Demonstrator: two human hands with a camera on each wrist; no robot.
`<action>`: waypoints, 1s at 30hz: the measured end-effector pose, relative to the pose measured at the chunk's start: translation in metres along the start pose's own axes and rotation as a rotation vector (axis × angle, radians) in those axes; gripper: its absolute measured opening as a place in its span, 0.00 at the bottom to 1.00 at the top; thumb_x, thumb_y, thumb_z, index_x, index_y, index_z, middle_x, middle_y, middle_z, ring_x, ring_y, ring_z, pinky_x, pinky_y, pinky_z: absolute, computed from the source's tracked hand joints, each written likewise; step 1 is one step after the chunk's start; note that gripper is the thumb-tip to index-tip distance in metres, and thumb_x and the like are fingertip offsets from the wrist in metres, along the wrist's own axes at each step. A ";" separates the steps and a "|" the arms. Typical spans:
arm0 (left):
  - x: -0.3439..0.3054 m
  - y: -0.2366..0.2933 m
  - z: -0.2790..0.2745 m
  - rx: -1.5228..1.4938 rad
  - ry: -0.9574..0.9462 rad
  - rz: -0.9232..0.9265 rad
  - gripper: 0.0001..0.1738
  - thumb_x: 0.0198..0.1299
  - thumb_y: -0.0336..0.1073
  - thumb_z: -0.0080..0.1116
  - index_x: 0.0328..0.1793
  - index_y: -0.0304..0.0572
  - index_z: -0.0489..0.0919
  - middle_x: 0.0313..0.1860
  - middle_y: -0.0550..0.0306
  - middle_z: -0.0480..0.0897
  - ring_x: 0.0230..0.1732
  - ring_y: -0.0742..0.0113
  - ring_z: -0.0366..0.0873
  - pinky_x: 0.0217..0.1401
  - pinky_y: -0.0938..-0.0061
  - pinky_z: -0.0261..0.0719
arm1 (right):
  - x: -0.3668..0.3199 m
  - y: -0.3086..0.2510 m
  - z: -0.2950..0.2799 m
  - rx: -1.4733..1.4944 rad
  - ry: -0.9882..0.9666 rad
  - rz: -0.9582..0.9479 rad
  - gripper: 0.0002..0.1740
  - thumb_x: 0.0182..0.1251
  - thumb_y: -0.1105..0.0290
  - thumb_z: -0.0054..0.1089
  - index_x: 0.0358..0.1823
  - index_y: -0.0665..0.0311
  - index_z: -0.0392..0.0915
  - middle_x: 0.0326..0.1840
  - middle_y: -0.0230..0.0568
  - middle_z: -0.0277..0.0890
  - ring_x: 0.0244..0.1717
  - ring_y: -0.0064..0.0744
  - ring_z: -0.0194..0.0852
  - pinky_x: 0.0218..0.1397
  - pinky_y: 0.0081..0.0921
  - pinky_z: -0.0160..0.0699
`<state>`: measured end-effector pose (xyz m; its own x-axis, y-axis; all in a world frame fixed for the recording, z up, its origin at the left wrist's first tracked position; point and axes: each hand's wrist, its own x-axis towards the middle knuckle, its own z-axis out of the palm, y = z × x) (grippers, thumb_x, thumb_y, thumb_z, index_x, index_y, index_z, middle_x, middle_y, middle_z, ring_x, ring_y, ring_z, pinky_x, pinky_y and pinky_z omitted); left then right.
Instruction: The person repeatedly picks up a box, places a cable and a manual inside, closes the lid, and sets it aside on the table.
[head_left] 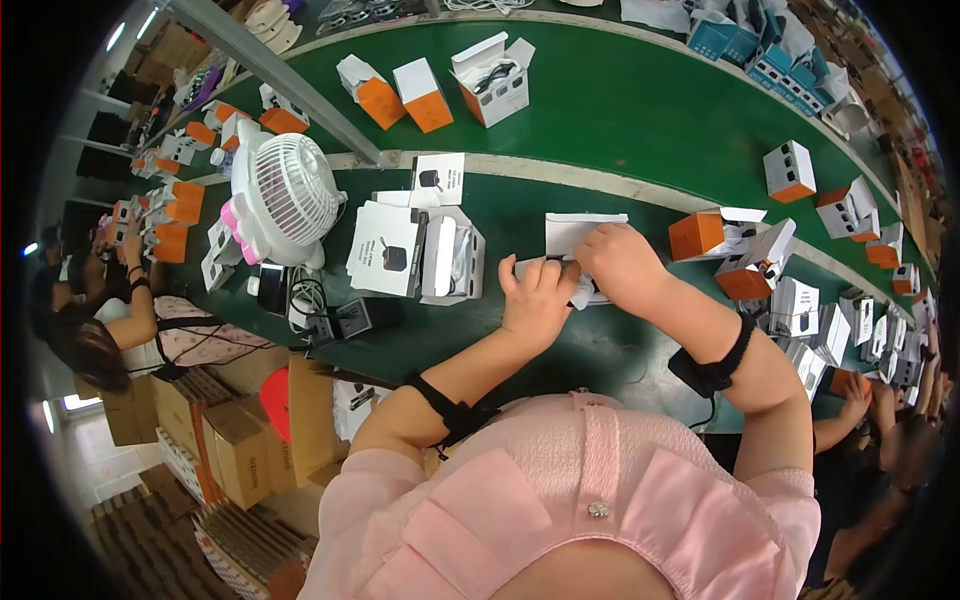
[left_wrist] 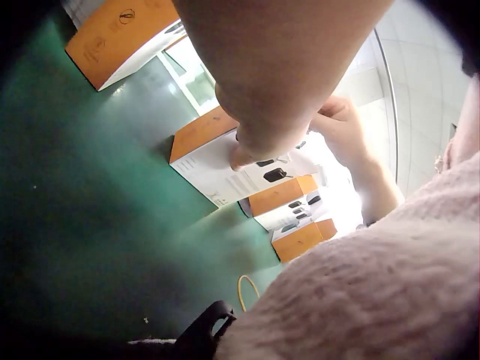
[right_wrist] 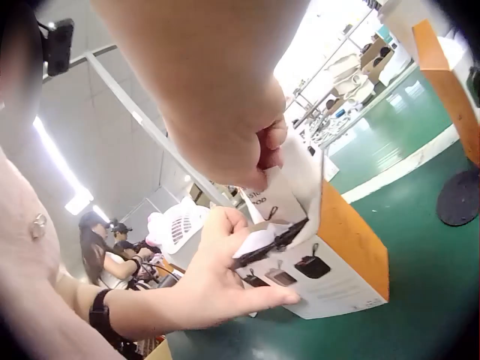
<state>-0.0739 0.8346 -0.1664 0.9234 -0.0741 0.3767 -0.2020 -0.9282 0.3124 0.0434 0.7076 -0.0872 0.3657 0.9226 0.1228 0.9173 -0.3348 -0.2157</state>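
Note:
A white and orange box (right_wrist: 341, 274) printed with small black devices stands with its top flaps up between both hands. My left hand (head_left: 535, 302) grips its near side; in the right wrist view the thumb lies along the printed face and the fingers bend over the top edge. From above, my right hand (head_left: 622, 262) reaches to the opening with curled fingers and pinches a printed leaflet (right_wrist: 271, 196), which stands partly in the box. A black cable (right_wrist: 271, 244) and white wrapping show at the rim by the left fingers. The deeper contents are hidden.
Left of the hands are white printed cards (head_left: 385, 250), an opened box (head_left: 455, 262) and a white fan (head_left: 290, 195). More orange and white boxes (head_left: 697, 235) stand at right. Beyond the green bench runs a raised green belt (head_left: 620, 110) bearing boxes. Other people sit at both sides.

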 end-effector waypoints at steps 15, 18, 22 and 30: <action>0.008 -0.007 -0.009 -0.006 -0.103 0.027 0.40 0.34 0.40 0.73 0.60 0.47 0.73 0.46 0.58 0.67 0.55 0.58 0.63 0.63 0.41 0.49 | -0.015 0.010 0.024 -0.049 0.069 -0.012 0.13 0.50 0.71 0.55 0.39 0.59 0.78 0.38 0.35 0.72 0.51 0.37 0.69 0.52 0.30 0.69; 0.017 -0.005 -0.034 -0.216 -0.110 -0.054 0.45 0.35 0.44 0.74 0.63 0.44 0.68 0.47 0.55 0.67 0.56 0.56 0.64 0.63 0.39 0.48 | -0.030 0.011 -0.003 0.029 0.009 0.093 0.18 0.48 0.76 0.58 0.44 0.61 0.79 0.43 0.39 0.74 0.52 0.40 0.70 0.55 0.37 0.70; 0.006 -0.006 -0.034 -0.677 0.096 -0.628 0.46 0.36 0.39 0.76 0.65 0.38 0.66 0.54 0.48 0.69 0.58 0.57 0.67 0.63 0.57 0.64 | -0.075 0.028 -0.025 0.632 0.145 0.867 0.25 0.53 0.84 0.57 0.56 0.70 0.72 0.40 0.45 0.78 0.38 0.36 0.78 0.45 0.31 0.77; 0.005 -0.006 0.031 -0.773 0.080 -0.601 0.17 0.43 0.27 0.66 0.38 0.40 0.70 0.35 0.52 0.73 0.37 0.55 0.75 0.36 0.67 0.73 | -0.066 0.036 0.047 1.338 0.073 0.827 0.44 0.50 0.77 0.71 0.70 0.66 0.57 0.27 0.29 0.71 0.31 0.20 0.70 0.39 0.16 0.70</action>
<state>-0.0577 0.8290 -0.1930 0.9233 0.3838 0.0171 0.1102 -0.3070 0.9453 0.0447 0.6438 -0.1487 0.7181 0.5532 -0.4223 -0.3173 -0.2797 -0.9061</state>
